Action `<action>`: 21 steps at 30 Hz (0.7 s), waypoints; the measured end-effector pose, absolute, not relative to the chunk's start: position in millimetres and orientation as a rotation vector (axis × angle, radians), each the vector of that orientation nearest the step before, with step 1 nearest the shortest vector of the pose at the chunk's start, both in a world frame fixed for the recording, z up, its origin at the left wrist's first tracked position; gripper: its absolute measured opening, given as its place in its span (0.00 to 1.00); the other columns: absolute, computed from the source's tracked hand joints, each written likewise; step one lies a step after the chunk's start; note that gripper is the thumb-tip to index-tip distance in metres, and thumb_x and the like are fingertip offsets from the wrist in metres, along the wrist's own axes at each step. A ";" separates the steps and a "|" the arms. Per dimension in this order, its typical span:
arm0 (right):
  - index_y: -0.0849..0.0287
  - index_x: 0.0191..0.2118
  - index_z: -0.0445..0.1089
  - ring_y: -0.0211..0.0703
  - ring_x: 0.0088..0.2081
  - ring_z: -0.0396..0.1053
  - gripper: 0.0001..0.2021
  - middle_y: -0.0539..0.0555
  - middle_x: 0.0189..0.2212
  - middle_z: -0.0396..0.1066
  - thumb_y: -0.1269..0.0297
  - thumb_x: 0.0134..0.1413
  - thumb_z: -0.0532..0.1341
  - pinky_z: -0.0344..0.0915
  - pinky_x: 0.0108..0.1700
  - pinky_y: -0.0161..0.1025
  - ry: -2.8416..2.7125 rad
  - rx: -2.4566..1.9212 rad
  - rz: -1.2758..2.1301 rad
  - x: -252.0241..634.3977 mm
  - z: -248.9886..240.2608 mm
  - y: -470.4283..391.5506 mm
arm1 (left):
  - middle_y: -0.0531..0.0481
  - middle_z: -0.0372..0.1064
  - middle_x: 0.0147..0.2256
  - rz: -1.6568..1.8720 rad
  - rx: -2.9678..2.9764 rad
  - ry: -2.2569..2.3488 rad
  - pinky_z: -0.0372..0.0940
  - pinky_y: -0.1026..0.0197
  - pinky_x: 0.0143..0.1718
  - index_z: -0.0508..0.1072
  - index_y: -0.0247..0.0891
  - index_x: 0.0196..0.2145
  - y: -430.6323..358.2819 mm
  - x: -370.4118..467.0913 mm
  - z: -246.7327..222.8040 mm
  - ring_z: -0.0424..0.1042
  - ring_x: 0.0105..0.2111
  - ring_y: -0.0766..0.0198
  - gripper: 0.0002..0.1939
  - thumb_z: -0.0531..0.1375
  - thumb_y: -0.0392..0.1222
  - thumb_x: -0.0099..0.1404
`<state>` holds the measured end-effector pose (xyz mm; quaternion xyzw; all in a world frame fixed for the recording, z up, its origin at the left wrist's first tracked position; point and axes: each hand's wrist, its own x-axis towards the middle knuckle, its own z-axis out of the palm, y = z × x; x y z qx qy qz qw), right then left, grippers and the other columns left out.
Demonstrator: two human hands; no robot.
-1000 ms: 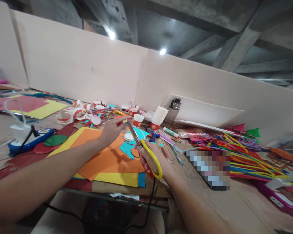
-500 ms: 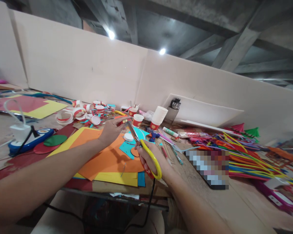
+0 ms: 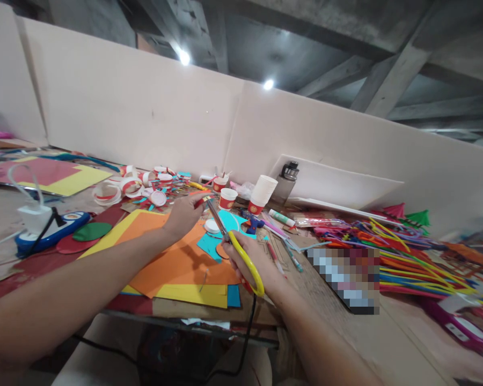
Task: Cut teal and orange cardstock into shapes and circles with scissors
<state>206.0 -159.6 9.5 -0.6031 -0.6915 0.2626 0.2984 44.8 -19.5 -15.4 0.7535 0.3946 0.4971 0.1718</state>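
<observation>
My left hand [image 3: 183, 217] is closed at the fingertips on a small yellow piece [image 3: 207, 199], perhaps paper, held above the orange sheets. My right hand [image 3: 247, 257] grips a pair of scissors [image 3: 247, 260] with a yellow handle; a second, red handle is mostly hidden by the hand. The blades point up and away, their tips at the small piece by my left fingers. Beneath both hands lie orange paper [image 3: 165, 268], yellow paper [image 3: 197, 297] and cut turquoise paper [image 3: 209, 247]. A white round piece [image 3: 211, 226] rests on the turquoise paper.
A paper cup [image 3: 227, 199] and a stack of cups [image 3: 263, 194] stand behind the hands, near a blue glue gun [image 3: 254, 225]. Cut cups [image 3: 131, 187] lie left. Pipe cleaners [image 3: 414, 268] spread right. A blue power strip [image 3: 52, 233] sits left.
The scissors' handles have come closer together, and less of the red handle shows. My left hand has stayed almost in place, with the small piece still in its fingers.
</observation>
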 end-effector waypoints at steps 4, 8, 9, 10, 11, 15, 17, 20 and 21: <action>0.57 0.30 0.62 0.32 0.21 0.58 0.09 0.46 0.20 0.62 0.59 0.58 0.53 0.51 0.22 0.29 -1.830 -1.620 0.713 205.3 8.4 -160.2 | 0.51 0.72 0.23 1.367 2.191 1.206 0.59 0.63 0.30 0.77 0.39 0.47 -22.8 45.9 -12.4 0.68 0.25 0.62 0.18 0.55 0.42 0.62; 0.56 0.30 0.61 0.31 0.18 0.57 0.08 0.45 0.19 0.61 0.59 0.58 0.53 0.49 0.19 0.28 -1.802 -1.635 0.786 204.2 8.5 -160.4 | 0.50 0.75 0.27 1.365 2.224 1.181 0.61 0.63 0.32 0.77 0.40 0.47 -23.2 46.0 -13.0 0.70 0.28 0.61 0.18 0.55 0.41 0.62; 0.56 0.31 0.61 0.31 0.18 0.56 0.08 0.45 0.19 0.61 0.59 0.58 0.52 0.49 0.19 0.28 -1.793 -1.639 0.804 203.7 8.6 -160.3 | 0.50 0.75 0.27 1.360 2.237 1.182 0.61 0.62 0.33 0.77 0.40 0.47 -23.0 45.8 -13.5 0.70 0.28 0.61 0.18 0.55 0.41 0.62; 0.56 0.30 0.60 0.30 0.17 0.56 0.08 0.45 0.18 0.61 0.59 0.58 0.52 0.49 0.18 0.28 -1.783 -1.646 0.816 203.3 8.7 -160.3 | 0.50 0.75 0.28 1.353 2.248 1.189 0.61 0.62 0.33 0.77 0.41 0.48 -22.9 45.6 -14.0 0.70 0.28 0.61 0.18 0.55 0.40 0.62; 0.56 0.30 0.60 0.30 0.17 0.56 0.08 0.44 0.18 0.60 0.60 0.58 0.52 0.49 0.18 0.28 -1.775 -1.652 0.827 202.9 8.7 -160.3 | 0.50 0.75 0.28 1.345 2.252 1.197 0.61 0.62 0.33 0.76 0.41 0.48 -22.8 45.5 -14.2 0.70 0.28 0.61 0.18 0.55 0.40 0.62; 0.56 0.30 0.59 0.30 0.16 0.56 0.08 0.44 0.17 0.59 0.60 0.58 0.52 0.50 0.17 0.27 -1.736 -1.672 0.912 201.8 8.5 -161.3 | 0.50 0.76 0.29 1.318 2.239 1.206 0.63 0.63 0.34 0.76 0.42 0.49 -24.2 45.1 -13.0 0.71 0.29 0.62 0.19 0.54 0.37 0.62; 0.55 0.30 0.59 0.30 0.15 0.56 0.08 0.44 0.17 0.59 0.59 0.58 0.52 0.50 0.16 0.27 -1.726 -1.679 0.927 201.4 8.7 -161.7 | 0.50 0.76 0.30 1.315 2.236 1.199 0.63 0.64 0.34 0.76 0.42 0.49 -25.1 45.2 -12.2 0.72 0.30 0.63 0.20 0.54 0.36 0.61; 0.55 0.30 0.59 0.30 0.15 0.56 0.08 0.44 0.18 0.59 0.59 0.58 0.52 0.51 0.15 0.27 -1.716 -1.687 0.916 200.9 9.0 -161.6 | 0.50 0.76 0.30 1.312 2.247 1.204 0.63 0.64 0.34 0.76 0.42 0.49 -25.6 45.5 -11.9 0.71 0.30 0.63 0.20 0.54 0.35 0.61; 0.55 0.30 0.59 0.30 0.15 0.56 0.08 0.44 0.18 0.58 0.59 0.58 0.52 0.51 0.15 0.27 -1.711 -1.689 0.919 200.8 9.0 -161.4 | 0.50 0.76 0.30 1.310 2.250 1.210 0.63 0.64 0.34 0.76 0.42 0.49 -25.6 45.6 -12.1 0.71 0.29 0.63 0.20 0.54 0.35 0.61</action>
